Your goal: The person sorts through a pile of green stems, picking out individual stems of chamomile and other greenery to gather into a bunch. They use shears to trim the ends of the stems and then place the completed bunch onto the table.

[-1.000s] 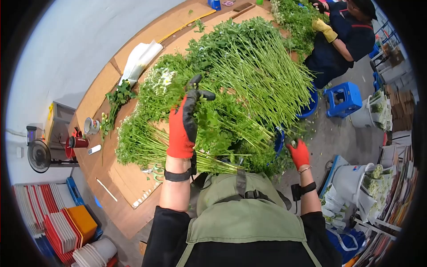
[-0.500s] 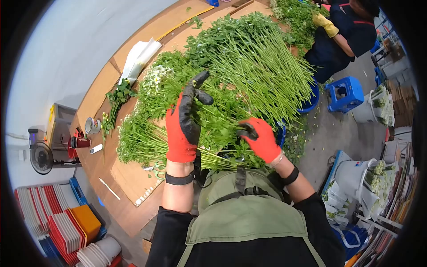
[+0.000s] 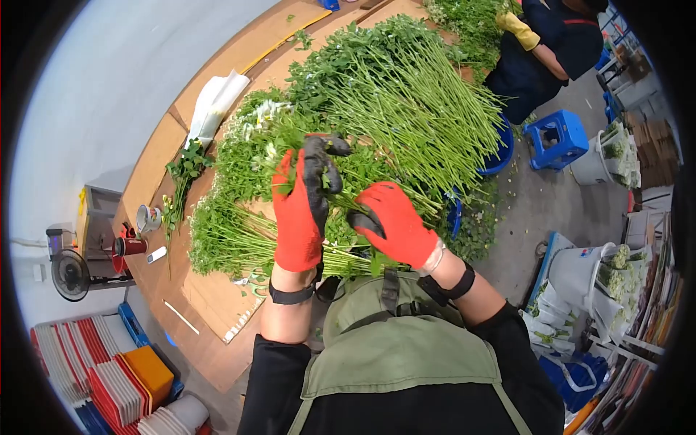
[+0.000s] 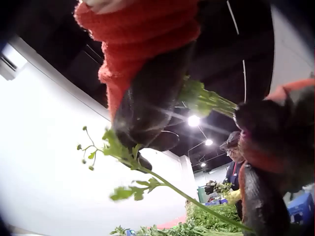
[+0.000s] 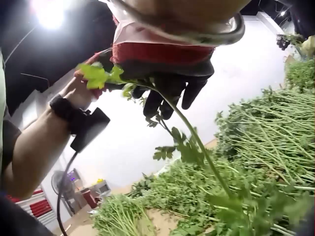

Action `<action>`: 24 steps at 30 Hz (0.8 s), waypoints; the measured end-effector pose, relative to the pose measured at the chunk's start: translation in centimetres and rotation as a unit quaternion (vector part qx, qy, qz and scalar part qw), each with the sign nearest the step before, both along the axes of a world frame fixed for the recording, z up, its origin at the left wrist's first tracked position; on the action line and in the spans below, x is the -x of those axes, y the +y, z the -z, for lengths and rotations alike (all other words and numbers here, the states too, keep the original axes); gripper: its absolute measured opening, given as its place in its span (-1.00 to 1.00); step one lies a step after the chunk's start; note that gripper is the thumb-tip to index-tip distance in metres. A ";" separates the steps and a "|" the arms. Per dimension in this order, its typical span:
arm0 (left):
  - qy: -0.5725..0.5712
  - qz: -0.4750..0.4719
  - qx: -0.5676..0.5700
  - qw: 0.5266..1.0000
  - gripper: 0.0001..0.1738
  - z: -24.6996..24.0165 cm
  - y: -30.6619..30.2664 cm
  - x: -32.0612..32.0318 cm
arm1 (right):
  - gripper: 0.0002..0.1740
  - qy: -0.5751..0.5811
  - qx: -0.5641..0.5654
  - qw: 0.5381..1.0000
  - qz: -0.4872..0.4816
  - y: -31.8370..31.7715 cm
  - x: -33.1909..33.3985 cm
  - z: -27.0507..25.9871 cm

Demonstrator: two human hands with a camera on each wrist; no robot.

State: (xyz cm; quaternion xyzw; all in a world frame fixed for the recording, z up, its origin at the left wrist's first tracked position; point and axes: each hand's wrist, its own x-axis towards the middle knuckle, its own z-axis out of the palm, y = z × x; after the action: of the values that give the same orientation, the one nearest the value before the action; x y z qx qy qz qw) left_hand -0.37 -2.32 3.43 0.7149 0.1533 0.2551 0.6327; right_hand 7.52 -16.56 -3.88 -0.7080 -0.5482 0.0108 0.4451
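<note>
Red-and-black gloves cover both hands. My left hand (image 3: 301, 214) is raised over the greenery, its fingers bent around a leafy flower stem (image 4: 179, 191) with small buds. White flowers (image 3: 271, 152) show just beyond its thumb side. Close beside it on the right, my right hand (image 3: 395, 225) has its fingers curled and pinches the stem's lower part. In the left wrist view, more leafy sprigs (image 4: 209, 102) run into the right hand's fingertips. Beneath both hands lies a bed of cut leafy stems (image 3: 239, 228).
A large heap of long green stems (image 3: 420, 109) covers the table's far right. Scissors (image 3: 254, 284) lie near the front edge, and a white wrapped bunch (image 3: 215, 105) at the left. A blue stool (image 3: 557, 141) stands right; another person (image 3: 544, 65) works behind the heap.
My right hand has come from beside the table's right edge up and leftward to the left hand, and its fingers have closed on the stem. The left hand's fingers have bent further.
</note>
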 end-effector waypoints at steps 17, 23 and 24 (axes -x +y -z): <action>-0.135 -0.008 0.243 0.961 -0.56 5.0 2.9 -4.0 | -0.48 0.100 0.112 0.985 0.087 -11.0 -1.2 8.8; -0.169 -0.026 0.287 0.943 -0.49 7.9 5.7 -2.2 | -0.44 0.239 0.162 0.937 0.194 -11.4 -1.9 6.7; -0.062 -0.104 0.320 0.940 -0.49 7.8 4.7 -1.9 | -0.44 0.198 0.133 0.949 0.206 -11.2 -1.8 6.5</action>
State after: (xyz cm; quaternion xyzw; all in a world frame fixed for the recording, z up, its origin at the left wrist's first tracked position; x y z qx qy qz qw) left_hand 1.50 2.41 -4.35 0.4374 0.2609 0.3002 0.8065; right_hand 9.29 -27.79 -10.42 -0.8419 -0.2850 0.1315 0.4390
